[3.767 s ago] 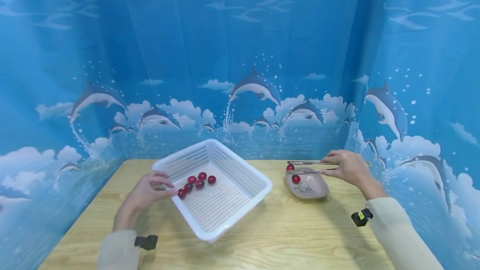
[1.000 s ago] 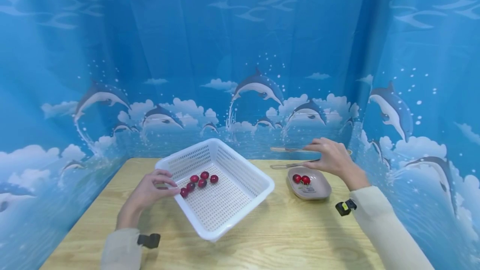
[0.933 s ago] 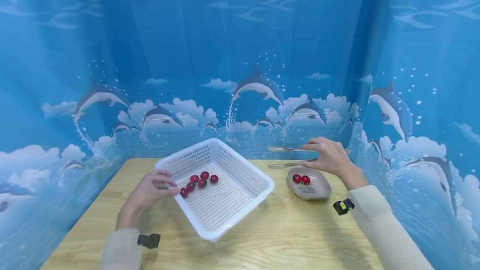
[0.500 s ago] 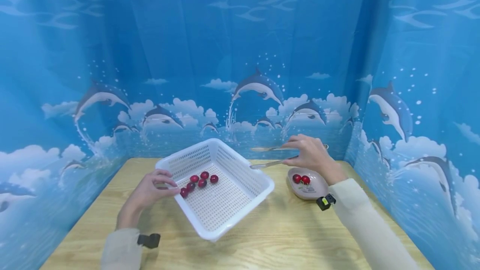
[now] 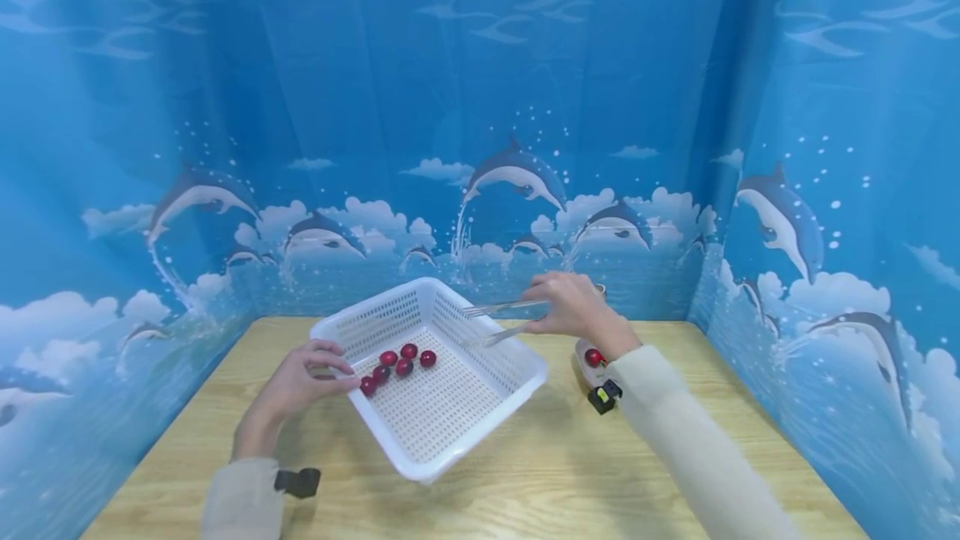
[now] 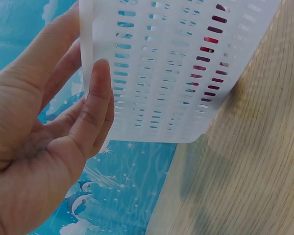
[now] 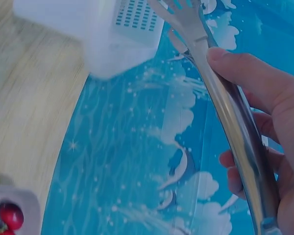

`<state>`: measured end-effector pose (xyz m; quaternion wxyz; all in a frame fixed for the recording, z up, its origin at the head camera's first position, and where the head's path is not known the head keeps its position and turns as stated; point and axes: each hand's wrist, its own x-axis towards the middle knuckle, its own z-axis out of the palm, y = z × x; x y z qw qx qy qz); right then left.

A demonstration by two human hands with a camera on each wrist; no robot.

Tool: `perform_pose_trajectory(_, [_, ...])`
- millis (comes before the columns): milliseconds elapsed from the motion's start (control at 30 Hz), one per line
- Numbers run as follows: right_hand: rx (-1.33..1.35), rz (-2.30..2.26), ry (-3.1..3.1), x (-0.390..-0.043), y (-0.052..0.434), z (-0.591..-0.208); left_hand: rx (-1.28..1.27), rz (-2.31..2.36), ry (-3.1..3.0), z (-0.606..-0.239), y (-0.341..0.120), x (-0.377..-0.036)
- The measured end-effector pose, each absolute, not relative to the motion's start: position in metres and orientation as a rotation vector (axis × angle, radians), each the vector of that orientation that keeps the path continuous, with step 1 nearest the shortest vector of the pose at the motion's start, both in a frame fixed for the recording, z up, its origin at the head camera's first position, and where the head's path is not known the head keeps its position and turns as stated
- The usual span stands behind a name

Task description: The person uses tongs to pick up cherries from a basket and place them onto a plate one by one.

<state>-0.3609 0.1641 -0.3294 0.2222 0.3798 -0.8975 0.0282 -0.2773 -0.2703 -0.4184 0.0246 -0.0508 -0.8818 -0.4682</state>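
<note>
The right hand (image 5: 572,307) has its thumb and fingers curled round a pair of slim, polished steel tongs (image 5: 501,319); in the right wrist view the thumb (image 7: 245,73) lies flat along the smooth upper blade while the other fingers wrap beneath. The two blades stand a little apart and hold nothing between them. Their flattened tips reach out from the fingers over the far right wall of the white perforated plastic basket (image 5: 480,407), a square one with rounded corners and rows of small slots. Just below the wrist of that hand sits a shallow, smooth beige oval dish (image 5: 583,365) on the table, mostly hidden by the cream sleeve (image 5: 675,440), with one round, glossy red cherry tomato (image 5: 593,357) showing in it.

The left hand (image 5: 296,382) grips the near left rim of the basket, thumb (image 6: 95,107) pressed flat on the slotted outer wall and the fingers hooked over the edge inside, so the basket sits tilted. Just beyond those fingertips, on the basket's mesh floor, lies a cluster of five small shiny red tomatoes (image 5: 397,363), touching or nearly touching one another. Under everything runs the pale wood-grain table (image 5: 525,490), and round it hangs a blue fabric backdrop printed with dolphins and clouds (image 5: 480,107).
</note>
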Motion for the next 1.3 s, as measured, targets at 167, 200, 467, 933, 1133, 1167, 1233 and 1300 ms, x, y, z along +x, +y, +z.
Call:
perform_pose_trajectory(167, [1.054,0.065,-2.533,-0.365,0.142,-0.331,-0.171,-1.408,-2.735,-0.419,-0.271,-0.278])
perform_pose_trajectory(200, [1.052,0.06,-2.547,-0.366,0.138,-0.332,-0.169,-1.404,-2.737,-0.419,-0.271,-0.278])
perform_pose_trajectory(467, [1.033,0.057,-2.676,-0.374,0.108,-0.334,-0.138,-1.428,-2.748,-0.418,-0.27,-0.278])
perform_pose_trajectory(933, [0.964,-0.147,-2.795,-0.381,0.052,-0.342,-0.17,-1.431,-2.741,-0.419,-0.273,-0.278])
perform_pose_trajectory(1133, [0.928,-0.234,-2.821,-0.381,0.034,-0.349,-0.151,-1.416,-2.758,-0.418,-0.272,-0.278])
perform_pose_trajectory(1167, [0.923,-0.244,-2.826,-0.381,0.032,-0.349,-0.151,-1.421,-2.758,-0.417,-0.272,-0.278])
perform_pose_trajectory(1233, [0.912,-0.258,-2.836,-0.38,0.027,-0.349,-0.148,-1.428,-2.758,-0.417,-0.271,-0.277])
perform_pose_trajectory(1300, [0.896,-0.282,-2.846,-0.379,0.023,-0.348,-0.145,-1.431,-2.753,-0.417,-0.27,-0.277])
